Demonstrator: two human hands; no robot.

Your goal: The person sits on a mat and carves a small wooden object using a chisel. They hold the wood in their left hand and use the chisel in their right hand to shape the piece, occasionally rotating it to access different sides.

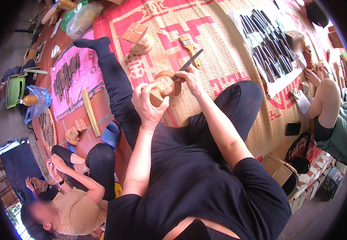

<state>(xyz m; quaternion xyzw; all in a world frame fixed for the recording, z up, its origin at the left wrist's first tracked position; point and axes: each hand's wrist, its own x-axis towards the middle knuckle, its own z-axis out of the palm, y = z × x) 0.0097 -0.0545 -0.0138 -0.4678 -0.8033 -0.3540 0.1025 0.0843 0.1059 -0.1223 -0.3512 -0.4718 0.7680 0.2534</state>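
My left hand [147,105] grips a carved wooden figure [164,85] above my lap, fingers and thumb wrapped around its near side. My right hand [191,81] is closed around a dark, flat carving chisel [188,64]; its far end points up and to the right, and its lower end meets the figure's right side. The fingers partly hide the point of contact. Just beyond my right hand, a flat paintbrush [189,49] with a yellow handle lies on the woven mat [225,44]. Another wooden carving [142,42] with a square base rests on the mat further off.
On the right, a white sheet [275,86] bears rows of dark tools [267,44]. Left of my outstretched leg, more tools [66,75] lie on a pink cloth [55,102], near a wooden stick [90,112]. Co-workers sit at lower left [77,208] and far right [329,108].
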